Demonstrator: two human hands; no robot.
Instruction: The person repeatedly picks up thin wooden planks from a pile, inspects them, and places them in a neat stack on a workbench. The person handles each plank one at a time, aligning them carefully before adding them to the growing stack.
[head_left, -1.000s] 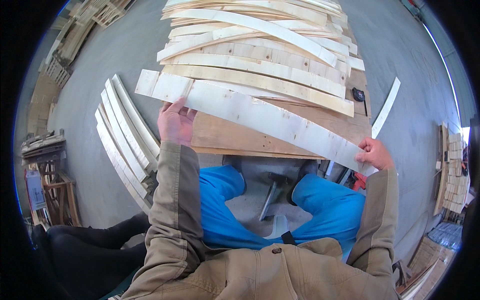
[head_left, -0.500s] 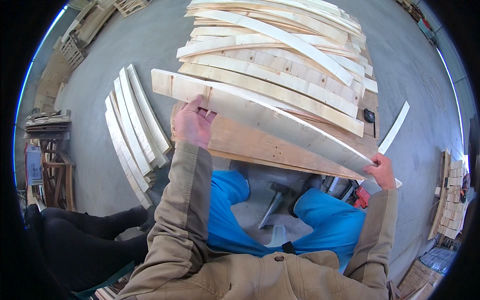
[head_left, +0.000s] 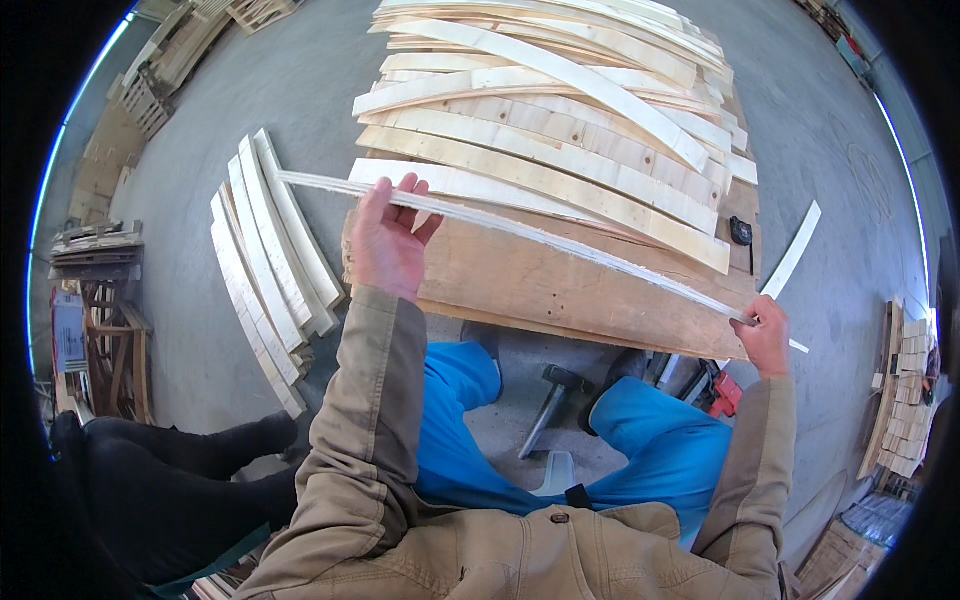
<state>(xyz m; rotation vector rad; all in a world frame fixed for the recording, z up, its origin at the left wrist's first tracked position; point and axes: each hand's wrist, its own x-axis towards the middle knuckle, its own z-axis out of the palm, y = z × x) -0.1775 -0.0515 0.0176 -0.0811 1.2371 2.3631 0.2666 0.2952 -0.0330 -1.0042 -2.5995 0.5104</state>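
Observation:
A long, thin wooden board (head_left: 560, 241) spans both my hands, turned so its narrow, rough-sawn edge faces up. It slants from the upper left down to the right, above a plywood sheet (head_left: 530, 272). My left hand (head_left: 388, 245) holds it toward its left end, with the thumb and fingers around the edge. Near the other end, my right hand (head_left: 766, 340) pinches it, and a short tip sticks out beyond the fingers. Just past the held board lies a pile of pale, curved-edged boards (head_left: 560, 160), several of them overlapping at angles.
A black tape measure (head_left: 740, 231) rests at the sheet's right edge. A hammer (head_left: 545, 410) and a red tool (head_left: 727, 397) are below, by my legs. More curved boards (head_left: 285, 255) lie at left, one (head_left: 792, 248) at right. Another person's black-clad legs (head_left: 190, 480) are at lower left.
The board has been rolled in my hands from showing its broad face to showing its narrow edge. My left fingers have shifted up around it; the right hand stays at its end.

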